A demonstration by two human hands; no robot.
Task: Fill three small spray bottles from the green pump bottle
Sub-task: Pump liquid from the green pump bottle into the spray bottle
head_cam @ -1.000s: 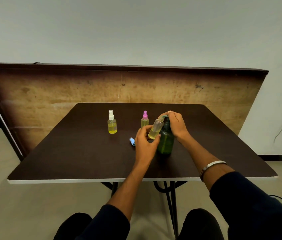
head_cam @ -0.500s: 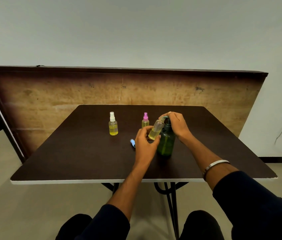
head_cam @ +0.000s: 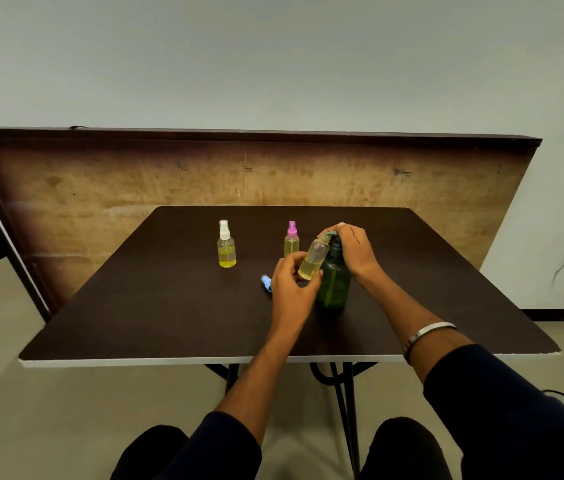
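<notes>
- My left hand (head_cam: 291, 285) pinches the uncapped small bottle (head_cam: 313, 259) near its base, thumb on the near side and fingers curled round the far side, holding it clear of the table
- That bottle is tilted, its open neck leaning up and to the right toward the pump spout; pale yellow liquid sits in its lower part, the upper part looks clear
- My right hand (head_cam: 353, 247) rests on top of the green pump bottle (head_cam: 333, 282), fingers curled over the pump head; how hard they press I cannot tell
- The green pump bottle stands upright on the dark table (head_cam: 169, 306), right of the middle, just beside my left hand and touching or nearly touching the tilted bottle
- A blue cap (head_cam: 266, 282) lies on its side on the table just left of my left hand
- The pink-topped spray bottle (head_cam: 291, 242) stands upright just behind my left hand, yellow liquid inside
- The white-topped spray bottle (head_cam: 226, 245) stands upright well to the left of it, about half full of yellow liquid
- A metal bangle (head_cam: 427, 332) sits on my right wrist, and dark sleeves cover both forearms near the table's front edge
</notes>
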